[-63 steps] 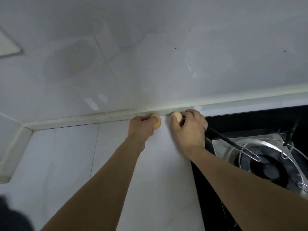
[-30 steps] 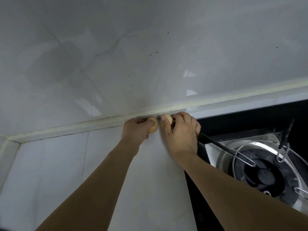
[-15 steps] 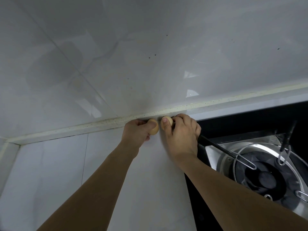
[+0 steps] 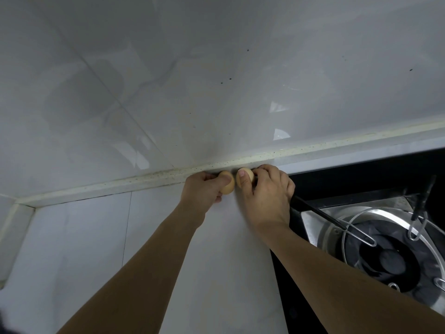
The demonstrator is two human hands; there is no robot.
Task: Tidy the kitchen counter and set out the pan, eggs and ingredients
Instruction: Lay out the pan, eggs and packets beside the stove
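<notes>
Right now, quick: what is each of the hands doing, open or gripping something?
Left hand: grips the left egg at the back of the counter.
Right hand: grips the right egg beside it.

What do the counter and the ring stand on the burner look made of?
The counter looks like glossy white stone or tile: it shows faint seams and a soft sheen, but which of the two is unclear. The ring stand looks like bare polished metal wire, thin, silvery and shiny, probably steel.
</notes>
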